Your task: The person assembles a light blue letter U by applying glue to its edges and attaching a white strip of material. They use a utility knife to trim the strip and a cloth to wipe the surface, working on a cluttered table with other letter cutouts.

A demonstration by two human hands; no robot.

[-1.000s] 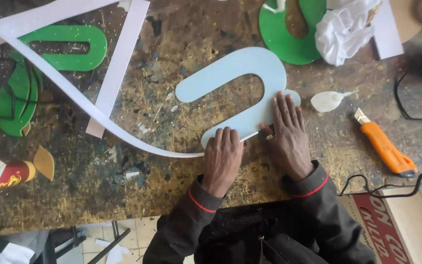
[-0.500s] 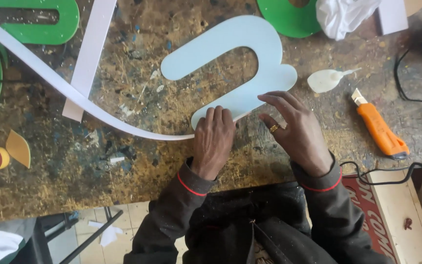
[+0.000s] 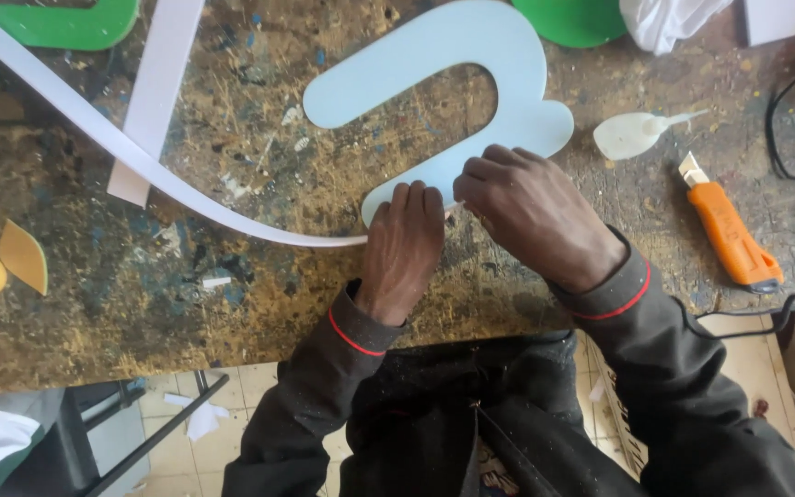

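A pale blue U-shaped flat cutout (image 3: pixel 517 55) lies on the paint-stained workbench (image 3: pixel 232 304). A long white strip (image 3: pixel 140 166) curves in from the upper left and ends at the cutout's lower arm. My left hand (image 3: pixel 402 244) lies fingers together, pressing down where the strip meets the cutout's edge. My right hand (image 3: pixel 535 216) is just to its right, fingers curled and pinching the same lower edge of the cutout. The strip's end is hidden under my hands.
An orange utility knife (image 3: pixel 733 235) and a translucent squeeze bottle (image 3: pixel 632 133) lie to the right. A black cable (image 3: pixel 779 120) runs at the far right. Green cutouts (image 3: pixel 66 23) (image 3: pixel 572 18), a straight white strip (image 3: pixel 154 97) and a white cloth (image 3: pixel 669 18) lie at the back.
My right hand has lifted from lying flat on the cutout and curled its fingers onto the edge. My left hand has stayed on the strip's end. The view has shifted closer.
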